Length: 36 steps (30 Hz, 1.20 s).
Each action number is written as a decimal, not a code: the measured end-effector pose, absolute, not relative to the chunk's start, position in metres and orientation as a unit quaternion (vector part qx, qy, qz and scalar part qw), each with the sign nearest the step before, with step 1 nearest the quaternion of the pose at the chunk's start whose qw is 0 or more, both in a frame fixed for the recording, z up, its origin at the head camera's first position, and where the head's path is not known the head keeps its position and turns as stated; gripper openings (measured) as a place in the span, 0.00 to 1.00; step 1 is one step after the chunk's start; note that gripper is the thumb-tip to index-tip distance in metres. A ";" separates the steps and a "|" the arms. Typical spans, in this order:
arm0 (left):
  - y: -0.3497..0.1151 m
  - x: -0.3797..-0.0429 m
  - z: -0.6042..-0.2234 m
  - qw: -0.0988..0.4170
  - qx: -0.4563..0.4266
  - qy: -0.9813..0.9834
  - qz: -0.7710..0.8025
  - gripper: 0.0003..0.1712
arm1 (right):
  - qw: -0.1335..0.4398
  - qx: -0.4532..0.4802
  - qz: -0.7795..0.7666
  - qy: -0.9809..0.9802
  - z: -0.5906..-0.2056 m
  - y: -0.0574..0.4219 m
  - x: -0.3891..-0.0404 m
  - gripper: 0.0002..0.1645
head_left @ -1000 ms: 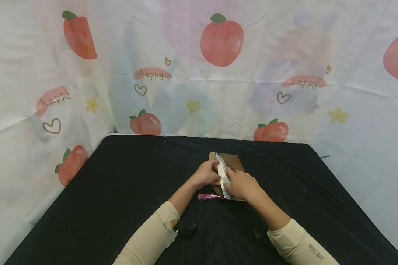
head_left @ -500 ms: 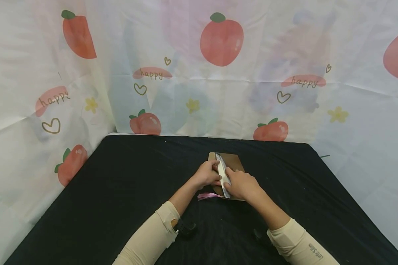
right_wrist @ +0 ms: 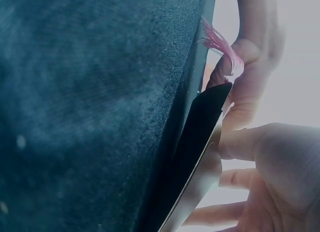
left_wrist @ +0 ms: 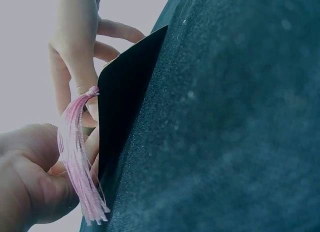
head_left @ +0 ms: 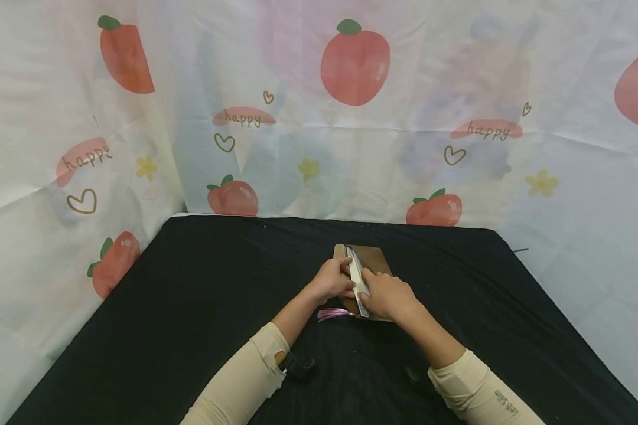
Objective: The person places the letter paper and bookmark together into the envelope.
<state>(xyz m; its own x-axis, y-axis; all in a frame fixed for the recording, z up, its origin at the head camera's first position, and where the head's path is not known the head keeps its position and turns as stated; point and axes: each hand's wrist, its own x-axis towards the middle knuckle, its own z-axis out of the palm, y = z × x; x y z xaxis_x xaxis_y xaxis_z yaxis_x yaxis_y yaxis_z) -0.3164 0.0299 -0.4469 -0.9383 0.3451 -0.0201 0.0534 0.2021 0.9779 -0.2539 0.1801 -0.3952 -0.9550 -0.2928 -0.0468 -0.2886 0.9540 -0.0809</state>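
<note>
A brown-covered booklet (head_left: 374, 258) lies on the black cloth, with a narrow pale strip (head_left: 357, 274), edged in a speckled pattern, rising along its middle. My left hand (head_left: 331, 280) holds this strip from the left with curled fingers. From the right, my right hand (head_left: 392, 295) pinches it, thumb near the front end. A pink tassel (head_left: 334, 314) hangs out at the near left corner. Both wrist views show a dark surface of the booklet (left_wrist: 125, 82) close to the cloth. Some fingertips are hidden behind the booklet.
Black cloth (head_left: 234, 283) covers the table. Behind it and on both sides hang pale curtains (head_left: 361, 171) printed with red fruit and "happy". Small dark objects (head_left: 299, 367) sit near the left sleeve (head_left: 239, 372) and the right sleeve.
</note>
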 end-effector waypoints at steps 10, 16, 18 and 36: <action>0.032 -0.314 -0.446 0.118 0.124 0.766 0.620 0.39 | 0.034 -0.148 -0.034 0.988 -0.395 0.181 -0.254 0.24; 0.032 -0.314 -0.445 0.116 0.124 0.770 0.615 0.39 | 0.035 -0.148 -0.034 0.988 -0.395 0.181 -0.254 0.24; 0.032 -0.313 -0.445 0.115 0.127 0.770 0.615 0.39 | 0.034 -0.150 -0.034 0.988 -0.394 0.181 -0.254 0.24; 0.032 -0.313 -0.448 0.137 0.106 0.740 0.649 0.40 | 0.030 -0.153 -0.024 0.987 -0.396 0.181 -0.256 0.20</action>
